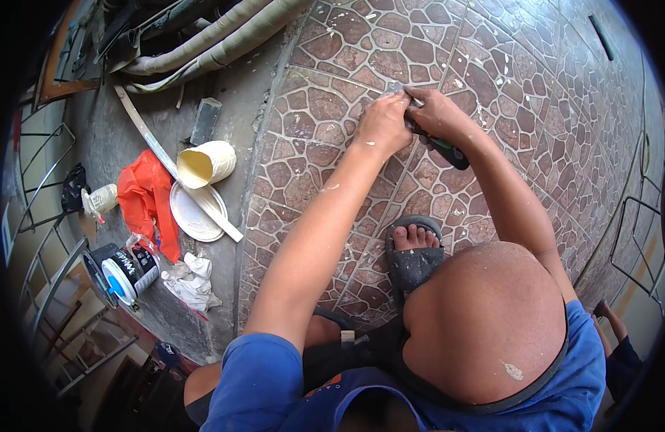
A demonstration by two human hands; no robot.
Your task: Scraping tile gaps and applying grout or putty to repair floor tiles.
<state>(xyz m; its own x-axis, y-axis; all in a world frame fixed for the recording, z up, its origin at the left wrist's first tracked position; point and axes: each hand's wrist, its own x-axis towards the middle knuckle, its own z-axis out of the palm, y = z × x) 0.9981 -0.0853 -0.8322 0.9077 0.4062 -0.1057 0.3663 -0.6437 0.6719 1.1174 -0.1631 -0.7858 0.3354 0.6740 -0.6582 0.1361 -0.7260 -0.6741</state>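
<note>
My left hand [385,121] and my right hand [440,117] meet over the stone-patterned tiles, both with fingers closed. Between them is a tool with a black handle [453,154] that has a greenish trim. The handle sticks out below my right hand, toward me. A small grey piece [396,88] shows at the tips of my left fingers; whether it belongs to the tool I cannot tell. My fingers cover most of the tool, so its kind is hidden.
On the concrete strip at left, a tipped cream tub [216,160], a round white lid [195,214] under a long strip [149,137], a red plastic bag [146,194], a paint can [134,273] and a crumpled white cloth [192,282] lie together. Thick pipes [224,47] run behind. My sandalled foot [415,248] stands near.
</note>
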